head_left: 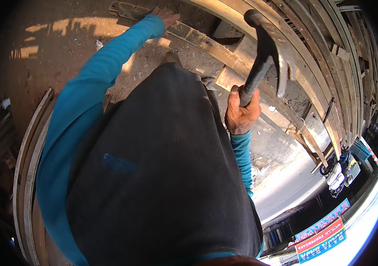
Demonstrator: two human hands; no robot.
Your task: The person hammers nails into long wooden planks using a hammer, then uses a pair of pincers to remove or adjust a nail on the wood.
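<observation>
Right hand (243,113) gripping hammer (258,73); left hand (166,18) at board (206,44), gripping or flat can't tell; board low in front, over ground (60,62); step likely steadying board for hammering; next move calls for left hand clear of swing

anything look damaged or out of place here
The long plank under the left hand looks damaged: its left end is dark and ragged. Pale scraps also litter the dirt ground.
</observation>
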